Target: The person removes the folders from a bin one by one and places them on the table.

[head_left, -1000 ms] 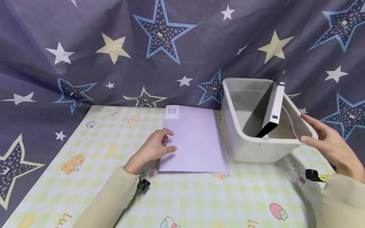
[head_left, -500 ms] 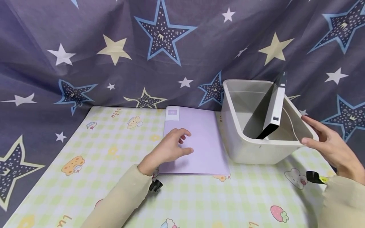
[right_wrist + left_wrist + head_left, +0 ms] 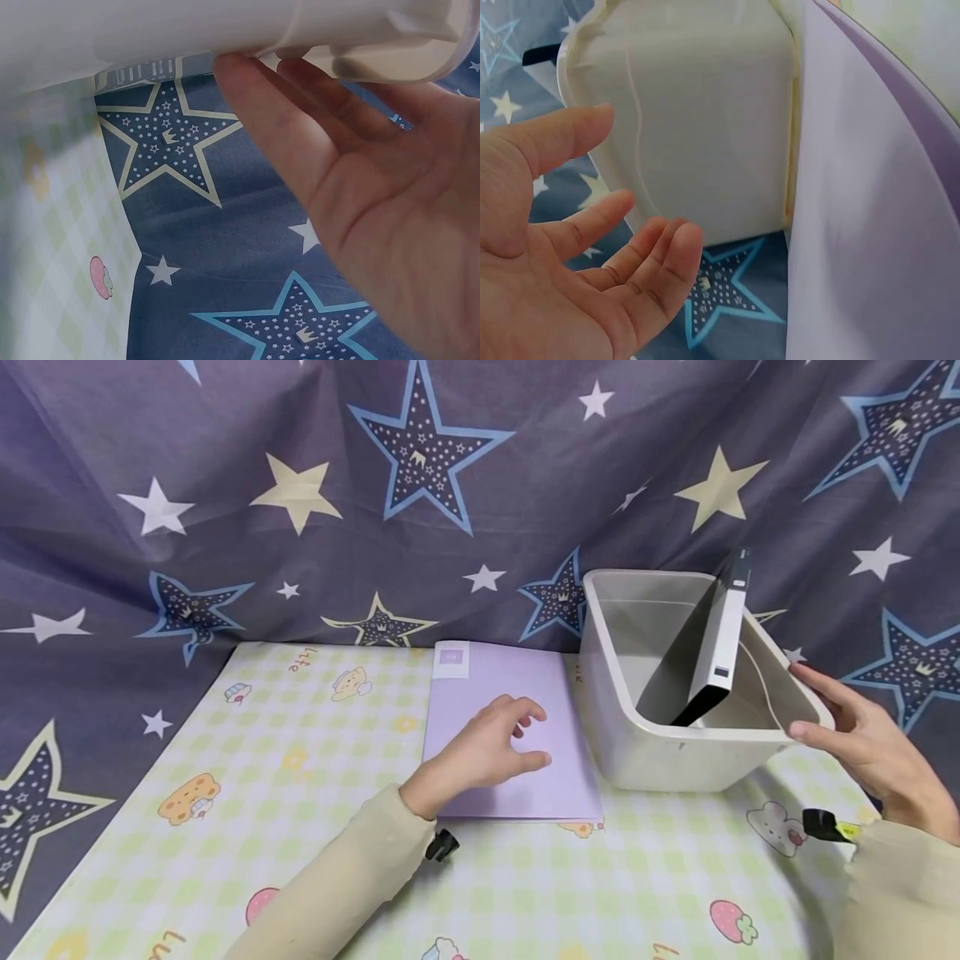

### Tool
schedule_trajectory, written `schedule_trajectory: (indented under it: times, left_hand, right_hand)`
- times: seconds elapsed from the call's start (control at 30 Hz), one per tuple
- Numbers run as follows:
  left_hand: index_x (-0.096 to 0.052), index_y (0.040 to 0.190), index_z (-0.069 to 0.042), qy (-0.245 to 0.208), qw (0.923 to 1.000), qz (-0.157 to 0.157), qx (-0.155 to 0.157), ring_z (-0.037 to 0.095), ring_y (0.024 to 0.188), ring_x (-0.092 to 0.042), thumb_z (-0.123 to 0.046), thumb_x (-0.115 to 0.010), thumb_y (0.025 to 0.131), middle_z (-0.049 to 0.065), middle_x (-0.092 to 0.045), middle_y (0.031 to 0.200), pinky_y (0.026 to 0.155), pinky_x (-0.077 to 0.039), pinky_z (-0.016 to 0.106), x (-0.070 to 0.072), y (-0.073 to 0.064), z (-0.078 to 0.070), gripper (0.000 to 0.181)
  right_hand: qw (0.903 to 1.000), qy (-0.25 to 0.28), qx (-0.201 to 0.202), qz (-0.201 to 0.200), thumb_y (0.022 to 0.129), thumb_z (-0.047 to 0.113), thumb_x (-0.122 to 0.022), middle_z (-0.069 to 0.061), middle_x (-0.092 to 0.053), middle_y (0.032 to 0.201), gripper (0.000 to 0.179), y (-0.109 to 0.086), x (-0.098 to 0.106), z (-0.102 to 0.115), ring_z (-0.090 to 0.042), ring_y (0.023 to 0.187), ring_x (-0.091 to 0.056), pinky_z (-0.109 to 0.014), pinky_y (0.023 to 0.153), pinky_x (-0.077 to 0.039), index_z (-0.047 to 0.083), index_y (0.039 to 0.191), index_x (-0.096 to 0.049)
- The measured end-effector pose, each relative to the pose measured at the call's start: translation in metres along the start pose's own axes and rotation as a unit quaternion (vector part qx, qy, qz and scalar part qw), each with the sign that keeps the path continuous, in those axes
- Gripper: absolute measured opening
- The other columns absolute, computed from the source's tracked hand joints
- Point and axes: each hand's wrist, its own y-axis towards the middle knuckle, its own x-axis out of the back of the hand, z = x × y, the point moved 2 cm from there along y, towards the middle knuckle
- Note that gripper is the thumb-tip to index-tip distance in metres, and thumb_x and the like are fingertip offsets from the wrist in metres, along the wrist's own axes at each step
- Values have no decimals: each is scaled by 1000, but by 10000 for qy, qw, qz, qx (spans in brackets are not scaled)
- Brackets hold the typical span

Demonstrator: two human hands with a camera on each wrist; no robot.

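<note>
A pale purple folder [image 3: 498, 672] with a white label lies on the tabletop, in the middle of the head view. Over its right half hovers my left hand [image 3: 487, 743], fingers loosely bent and thumb apart, holding nothing. The left wrist view shows that hand [image 3: 600, 247] beside the folder [image 3: 862, 202], facing the grey-white plastic bin [image 3: 705, 112]. My right hand [image 3: 870, 739] holds the near right corner of the bin [image 3: 675, 760], thumb and index finger on either side of it. Its other fingers are partly hidden under the rim. Inside the bin a black binder [image 3: 716, 639] with a white spine leans to the right.
A checked tablecloth [image 3: 300, 760] with cartoon prints covers the table. Behind it hangs a dark star-patterned cloth [image 3: 315, 560], which meets the table's back edge. The bin stands just right of the folder, close to the backdrop.
My left hand has moved right, from the folder's left edge to over its right half. The right hand, bin, binder and folder have stayed where they were.
</note>
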Motion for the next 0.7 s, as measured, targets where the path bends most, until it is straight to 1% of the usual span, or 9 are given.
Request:
schedule_trajectory:
  times: [0.07,0.2,0.33,0.4,0.53,0.7]
  left_hand:
    - [-58,118,-17,25,10000,7,-77,19,94,-57,-29,-77,80,2,-53,102,81,-45,30,-2,2,-5,45]
    - [-58,118,-17,112,9997,10,-229,16,93,-56,-30,-76,80,1,-54,102,81,-44,29,-5,8,-14,45]
    - [-58,119,-17,208,9990,15,-389,14,93,-55,-31,-76,80,0,-54,103,81,-44,27,-7,14,-25,45]
    - [-58,120,-18,243,9987,44,-451,13,94,-55,-32,-76,81,-1,-54,103,80,-44,27,-8,17,-30,45]
    - [-57,121,-19,333,9977,73,-586,11,93,-54,-33,-75,81,-3,-53,105,79,-43,25,-10,22,-38,46]
    - [-58,123,-16,360,9964,85,-761,11,95,-52,-34,-75,81,-4,-54,106,81,-42,22,-12,27,-44,48]
  right_hand:
    - [10000,-19,-22,-1,91,-6,-57,3,-17,156,78,0,0,0,7,113,-42,-6,81,-43,15,154,-15]
    - [9999,-133,-50,-58,91,-5,-58,4,-24,152,78,0,0,0,6,109,-45,-6,80,-43,16,154,-18]
    - [9999,-92,-4,-59,90,-6,-58,4,-30,147,77,-1,1,2,6,107,-48,-7,80,-44,16,153,-19]
    - [10000,0,33,-43,90,-8,-57,3,-30,148,77,-1,1,2,5,108,-48,-7,80,-44,15,153,-19]
    - [10000,33,34,20,91,-8,-56,4,-21,154,77,-1,0,1,7,116,-41,-6,82,-42,15,154,-17]
    - [10000,-45,-35,54,92,-5,-56,5,-12,158,78,0,-1,1,9,121,-35,-5,83,-40,16,154,-14]
